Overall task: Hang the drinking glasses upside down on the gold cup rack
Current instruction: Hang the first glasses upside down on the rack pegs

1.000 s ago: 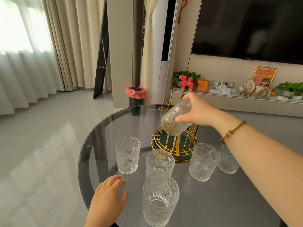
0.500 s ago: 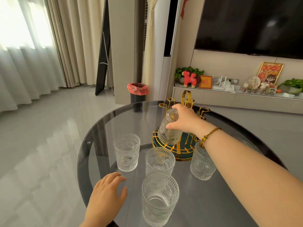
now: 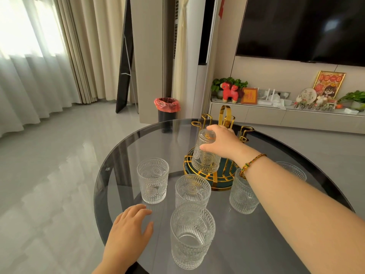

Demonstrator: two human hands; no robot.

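Note:
The gold cup rack (image 3: 227,119) with its green base stands at the far middle of the round glass table (image 3: 122,155). My right hand (image 3: 222,142) grips an embossed drinking glass (image 3: 205,157) turned upside down over the rack's near-left peg, its rim just above the base. Several more glasses stand upright: one at the left (image 3: 153,179), one in the middle (image 3: 192,191), one nearest me (image 3: 192,237), one under my right forearm (image 3: 243,194), and one partly hidden behind my arm (image 3: 294,171). My left hand (image 3: 128,232) lies flat on the table's near edge, fingers apart.
A bin with a red liner (image 3: 167,107) stands on the floor beyond the table. A low cabinet (image 3: 276,115) with plants and ornaments runs along the back wall under a dark screen. The grey tiled floor (image 3: 49,165) lies to the left.
My right hand turned the tilted glass fully upside down and lowered it onto the rack's near-left peg. The left hand has stayed on the table edge.

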